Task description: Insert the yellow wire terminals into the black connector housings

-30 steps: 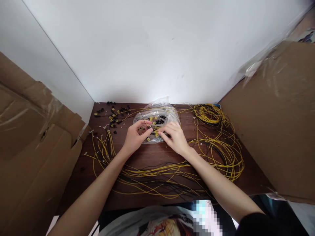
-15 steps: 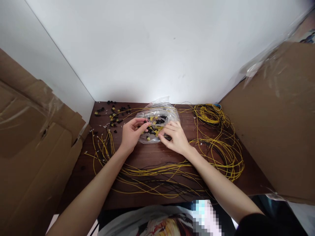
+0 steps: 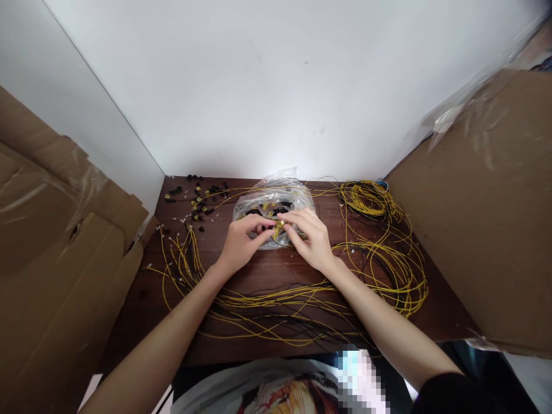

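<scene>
My left hand (image 3: 245,240) is closed in a pinch on what looks like a thin wire, mostly hidden by the fingers. Facing it, my right hand (image 3: 311,237) pinches a small yellow piece (image 3: 281,223) between thumb and fingertips. The two sets of fingertips almost meet; whether wire and piece touch is too small to tell. Both hands are over a clear plastic bag (image 3: 276,198), which holds several black and yellow small parts. Part of the bag is hidden behind my fingers.
Long yellow and black wires (image 3: 267,300) run across the front of the brown table, their coils (image 3: 366,199) at the right. Loose black and yellow connectors (image 3: 202,202) lie at the back left. Cardboard (image 3: 478,201) stands on both sides; a white wall (image 3: 276,86) is behind.
My left hand has moved right and slightly toward me, bringing its fingertips to the right hand's. My right hand has come up a little from the bag's parts with the small yellow piece.
</scene>
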The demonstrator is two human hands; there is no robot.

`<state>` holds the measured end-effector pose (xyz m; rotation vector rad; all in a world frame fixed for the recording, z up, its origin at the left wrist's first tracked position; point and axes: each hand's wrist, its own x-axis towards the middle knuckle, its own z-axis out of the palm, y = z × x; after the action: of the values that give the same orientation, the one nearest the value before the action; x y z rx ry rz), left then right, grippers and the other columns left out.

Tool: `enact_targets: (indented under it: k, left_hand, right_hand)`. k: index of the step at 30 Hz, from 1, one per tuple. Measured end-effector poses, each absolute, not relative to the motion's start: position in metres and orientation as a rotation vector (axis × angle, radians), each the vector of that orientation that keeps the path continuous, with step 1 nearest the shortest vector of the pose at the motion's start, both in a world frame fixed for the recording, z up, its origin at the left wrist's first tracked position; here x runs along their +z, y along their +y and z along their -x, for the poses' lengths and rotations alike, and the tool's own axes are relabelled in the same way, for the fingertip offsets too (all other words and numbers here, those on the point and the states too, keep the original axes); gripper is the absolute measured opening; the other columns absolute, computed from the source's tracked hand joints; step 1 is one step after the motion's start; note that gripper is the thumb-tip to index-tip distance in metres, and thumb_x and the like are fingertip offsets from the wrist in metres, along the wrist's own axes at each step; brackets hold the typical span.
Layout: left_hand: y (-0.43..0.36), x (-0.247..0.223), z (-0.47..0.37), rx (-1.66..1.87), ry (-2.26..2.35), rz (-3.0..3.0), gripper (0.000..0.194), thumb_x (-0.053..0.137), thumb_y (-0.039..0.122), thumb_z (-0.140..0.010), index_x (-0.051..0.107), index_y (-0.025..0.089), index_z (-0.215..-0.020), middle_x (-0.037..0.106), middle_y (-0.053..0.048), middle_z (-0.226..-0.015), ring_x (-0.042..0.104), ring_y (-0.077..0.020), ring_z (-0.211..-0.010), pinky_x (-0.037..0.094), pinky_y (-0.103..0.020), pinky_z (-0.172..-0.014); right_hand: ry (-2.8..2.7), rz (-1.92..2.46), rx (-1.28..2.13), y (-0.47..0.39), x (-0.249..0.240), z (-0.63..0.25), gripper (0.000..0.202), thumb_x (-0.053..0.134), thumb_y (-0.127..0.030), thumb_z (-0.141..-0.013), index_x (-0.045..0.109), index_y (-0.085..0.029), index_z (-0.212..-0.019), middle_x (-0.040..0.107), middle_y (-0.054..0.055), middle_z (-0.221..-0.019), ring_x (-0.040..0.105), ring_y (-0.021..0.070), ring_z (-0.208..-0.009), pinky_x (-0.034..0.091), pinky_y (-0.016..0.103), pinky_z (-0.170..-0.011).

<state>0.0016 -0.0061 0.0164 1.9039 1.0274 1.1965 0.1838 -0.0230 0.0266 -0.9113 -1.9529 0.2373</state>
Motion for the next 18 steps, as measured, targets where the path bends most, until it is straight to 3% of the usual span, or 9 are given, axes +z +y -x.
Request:
enact_targets:
  k: [9,18]
  left_hand:
    - [-0.0041,0.0125,0.0000,1.210,1.045,-1.872,0.019,0.064,0.029,-0.076,0.070,0.017,-0.090,0.064,-0.004,-0.078,0.052,-0.0128,-0.064,0.043,-0.024,-0.061]
    - [-0.0063,0.0179,-0.0017,1.209,1.019,-1.867,0.019,0.063,0.027,-0.077,0.069,0.016,-0.091,0.066,-0.007,-0.087,0.059,-0.0154,-0.075,0.046,-0.025,-0.063]
  right_hand:
    - [-1.929,0.932,0.223,-0.0237,0.0287,-0.1847,0.015,0.053,-0.022,-0.086,0.062,-0.022,-0.098,0.066,0.004,-0.089,0.059,0.0183,-0.083,0.046,0.037,-0.077]
    - [-1.873,1.004,0.197,-0.0241,0.0301,-0.1835,0.008,0.053,-0.022,-0.086,0.058,-0.020,-0.081,0.062,0.003,-0.075,0.056,0.0171,-0.074,0.044,0.034,-0.072]
